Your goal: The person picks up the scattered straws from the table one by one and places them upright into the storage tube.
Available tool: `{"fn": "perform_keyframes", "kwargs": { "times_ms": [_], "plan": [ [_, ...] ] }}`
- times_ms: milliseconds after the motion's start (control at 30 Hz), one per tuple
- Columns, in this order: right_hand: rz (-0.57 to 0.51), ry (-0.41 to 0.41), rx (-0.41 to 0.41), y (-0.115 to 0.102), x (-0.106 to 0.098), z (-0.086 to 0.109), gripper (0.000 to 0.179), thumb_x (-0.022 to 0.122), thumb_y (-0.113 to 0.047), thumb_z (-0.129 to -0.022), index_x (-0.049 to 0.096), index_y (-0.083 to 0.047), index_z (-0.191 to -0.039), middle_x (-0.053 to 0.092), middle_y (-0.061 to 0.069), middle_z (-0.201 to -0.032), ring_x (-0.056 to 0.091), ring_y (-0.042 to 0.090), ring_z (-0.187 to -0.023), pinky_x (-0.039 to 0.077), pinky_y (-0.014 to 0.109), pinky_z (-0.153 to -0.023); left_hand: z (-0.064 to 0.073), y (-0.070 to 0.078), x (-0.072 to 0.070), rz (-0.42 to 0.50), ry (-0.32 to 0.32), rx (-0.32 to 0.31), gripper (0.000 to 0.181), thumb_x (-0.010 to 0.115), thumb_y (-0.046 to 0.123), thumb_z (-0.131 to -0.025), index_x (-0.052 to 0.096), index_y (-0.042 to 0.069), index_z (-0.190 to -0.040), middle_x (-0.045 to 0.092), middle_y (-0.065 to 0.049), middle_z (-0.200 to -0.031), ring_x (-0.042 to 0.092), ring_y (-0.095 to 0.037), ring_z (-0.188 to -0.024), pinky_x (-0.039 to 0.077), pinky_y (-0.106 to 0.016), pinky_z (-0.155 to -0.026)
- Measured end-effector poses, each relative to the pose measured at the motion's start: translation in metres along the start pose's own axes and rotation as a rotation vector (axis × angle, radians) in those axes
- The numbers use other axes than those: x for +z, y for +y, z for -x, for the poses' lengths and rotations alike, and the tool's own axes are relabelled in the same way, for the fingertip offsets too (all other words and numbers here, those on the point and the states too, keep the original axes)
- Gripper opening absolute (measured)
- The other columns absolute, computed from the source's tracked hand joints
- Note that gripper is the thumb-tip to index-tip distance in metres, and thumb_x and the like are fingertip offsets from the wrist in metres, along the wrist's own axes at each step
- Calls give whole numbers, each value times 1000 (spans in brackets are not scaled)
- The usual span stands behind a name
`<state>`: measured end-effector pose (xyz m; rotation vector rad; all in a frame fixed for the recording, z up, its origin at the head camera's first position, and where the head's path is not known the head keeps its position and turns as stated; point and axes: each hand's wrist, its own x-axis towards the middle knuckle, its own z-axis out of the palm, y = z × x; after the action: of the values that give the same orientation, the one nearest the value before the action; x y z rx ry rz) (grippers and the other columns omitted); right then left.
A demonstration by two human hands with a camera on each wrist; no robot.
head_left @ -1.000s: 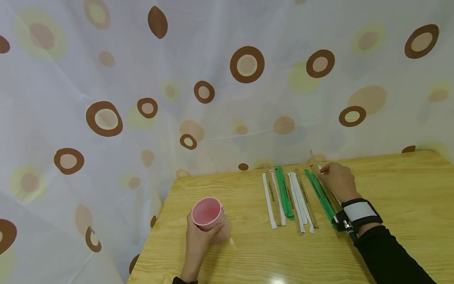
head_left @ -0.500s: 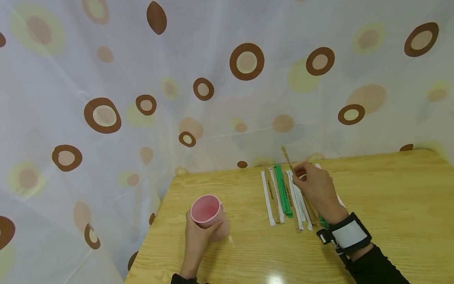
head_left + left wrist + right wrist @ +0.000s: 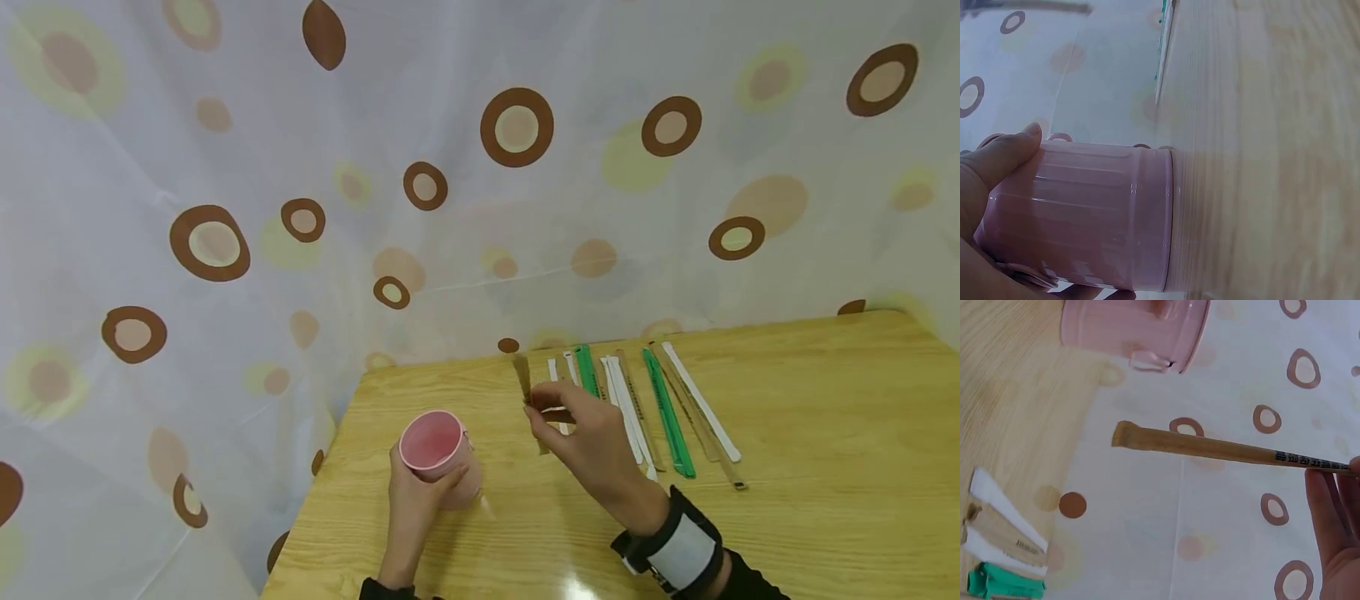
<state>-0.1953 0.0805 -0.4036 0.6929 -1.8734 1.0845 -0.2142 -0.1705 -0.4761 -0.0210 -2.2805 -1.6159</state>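
Observation:
My left hand (image 3: 412, 500) grips a small pink bucket (image 3: 467, 477) from its left side, thumb across the near wall. The bucket stands upright on the table, its mouth facing up. In the left wrist view, fingers and thumb wrap the bucket (image 3: 1091, 212). My right hand (image 3: 596, 446) pinches a slim brown-wrapped straw (image 3: 522, 377) between thumb and fingertips, right of the bucket and above the table. Dark printed characters mark its wrapper, and one flattened end of the straw (image 3: 1204, 447) points toward the bucket (image 3: 1125, 328) in the right wrist view.
On the wooden table (image 3: 840, 417) lies a row of wrapped straws: white ones (image 3: 628, 408), a green wrapper (image 3: 670, 417) and brown ones, partly behind my right hand. A white straw (image 3: 705, 404) lies at the row's right end. A patterned curtain (image 3: 480, 217) hangs behind the table.
My right hand has lifted the brown-wrapped straw from the row's right part and carried it left toward the bucket. The left hand still holds the bucket in place.

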Motion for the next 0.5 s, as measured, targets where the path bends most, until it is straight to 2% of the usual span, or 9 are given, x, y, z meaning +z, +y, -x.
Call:
{"fn": "perform_keyframes", "kwargs": {
  "times_ms": [100, 200, 400, 500],
  "plan": [
    [-75, 31, -7, -11, 9, -2, 30, 77, 8, -82, 69, -5, -108, 73, 6, -98, 74, 18, -83, 60, 23, -72, -1, -1, 1, -5, -3, -2, 94, 94, 8, -70, 38, -5, -144, 55, -28, -136, 52, -44, -128, 41, -59, -109],
    [-133, 65, -26, -20, 19, -4, 24, 76, 3, -87, 68, -3, -109, 73, 8, -99, 74, 19, -85, 60, 24, -75, 0, -2, 0, 0, -10, -8, 95, 94, 8, -69, 37, -4, -144, 54, -28, -137, 51, -44, -129, 40, -59, -110],
    [-241, 188, -166, -35, 43, -14, 18, 69, -5, -97, 65, 4, -112, 70, 15, -102, 74, 25, -90, 61, 27, -79, 2, -1, -2, 8, -26, -28, 95, 94, 10, -71, 35, -3, -145, 54, -26, -138, 52, -41, -129, 41, -58, -109],
    [-257, 212, -220, -39, 56, -21, 18, 67, -8, -98, 64, 5, -111, 70, 15, -102, 74, 26, -91, 60, 27, -80, 0, -1, -2, 15, -37, -30, 95, 93, 12, -73, 35, 0, -146, 53, -23, -139, 52, -38, -130, 42, -56, -109]
  ]
}}
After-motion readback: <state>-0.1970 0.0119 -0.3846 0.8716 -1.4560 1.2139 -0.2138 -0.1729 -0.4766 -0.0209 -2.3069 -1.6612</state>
